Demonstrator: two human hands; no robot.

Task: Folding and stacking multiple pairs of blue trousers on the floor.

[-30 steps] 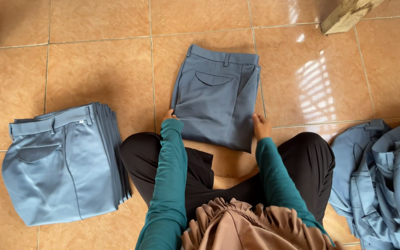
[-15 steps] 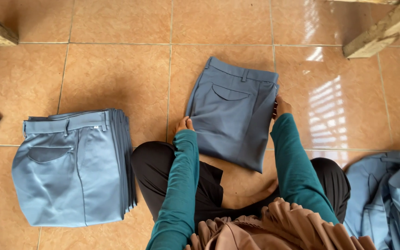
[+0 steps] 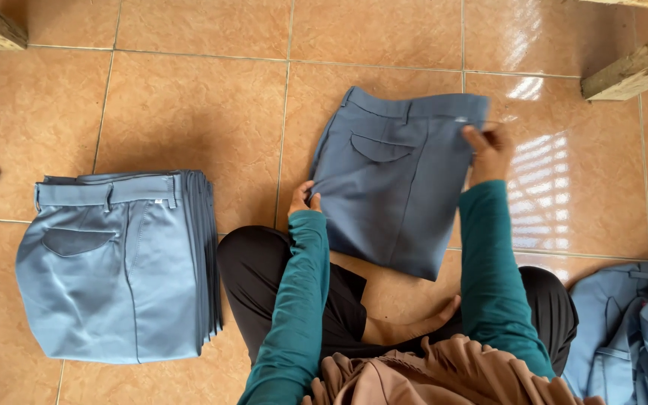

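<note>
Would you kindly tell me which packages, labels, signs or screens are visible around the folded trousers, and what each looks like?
No packages, signs or screens are in view.
Small white tag: on the waistband of the top pair in the stack of folded trousers on the left; tiny, pale, too small to make out.
The folded trousers held by the left hand and right hand show no label.

Bright, even daylight. Glare stripes on glossy floor tiles (image 3: 541, 187) by my right hand (image 3: 489, 150), another sheen patch upper right, so light's coming from there. Shadows soft, faint under folded trousers (image 3: 395, 187). Focus sharp, slight wide-angle stretch at edges.
</note>
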